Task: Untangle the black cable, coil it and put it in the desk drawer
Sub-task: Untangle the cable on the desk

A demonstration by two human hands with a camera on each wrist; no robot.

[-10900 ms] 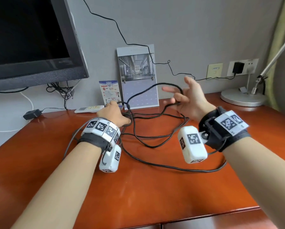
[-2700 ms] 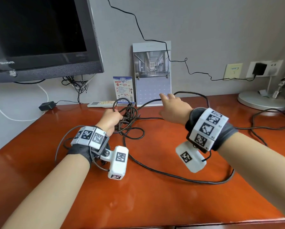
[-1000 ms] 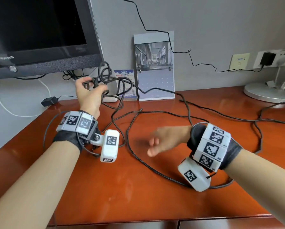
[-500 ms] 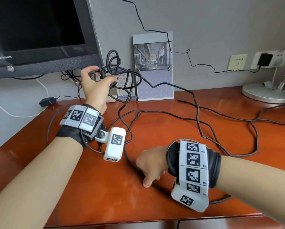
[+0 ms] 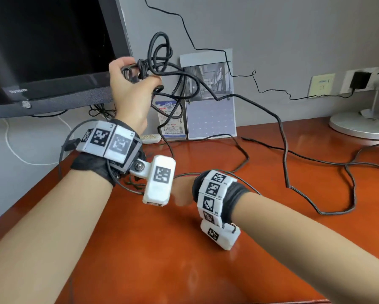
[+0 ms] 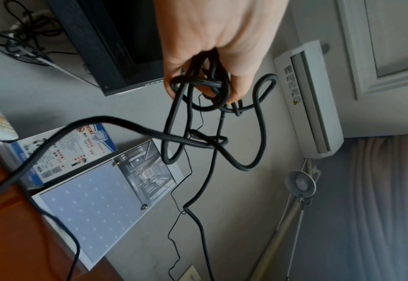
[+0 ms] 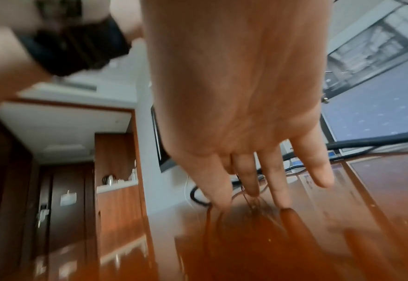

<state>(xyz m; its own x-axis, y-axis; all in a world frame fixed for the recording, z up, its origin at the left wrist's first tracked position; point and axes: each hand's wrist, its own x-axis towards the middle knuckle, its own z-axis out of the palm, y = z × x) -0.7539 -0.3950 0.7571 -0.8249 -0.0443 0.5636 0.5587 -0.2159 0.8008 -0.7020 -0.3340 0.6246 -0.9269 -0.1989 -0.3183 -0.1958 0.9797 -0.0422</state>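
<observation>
Overhead, left hand (image 5: 130,93) clutches the knotted black cable (image 5: 162,69), right hand (image 7: 246,114) flat-fingered on table (image 5: 206,270); pulling upward may tighten snarls.

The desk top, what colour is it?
Glossy reddish-brown wood; the desk top shows best in the head view.

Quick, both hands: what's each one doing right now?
Left hand: gripping the tangled black cable, raised.
Right hand: open, fingertips down on the desk.
</observation>
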